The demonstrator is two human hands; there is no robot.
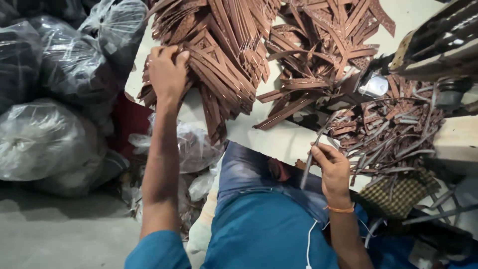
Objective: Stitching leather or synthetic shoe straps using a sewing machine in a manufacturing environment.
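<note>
Left hand (167, 72): fingers curled into the stacked heap of brown patterned leather strips (224, 60) on the white tabletop (279, 137).
Right hand (332, 169): pinching one thin brown strip (311, 157) above the lap.

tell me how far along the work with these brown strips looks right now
Looks done: a tangle of thin strips lies heaped at the right of the table. In hand: the right hand pinches one thin strip, while the left hand rests on the stack of flat brown strips. Left: that stack and a second loose pile are both large, so probably plenty remains.
</note>
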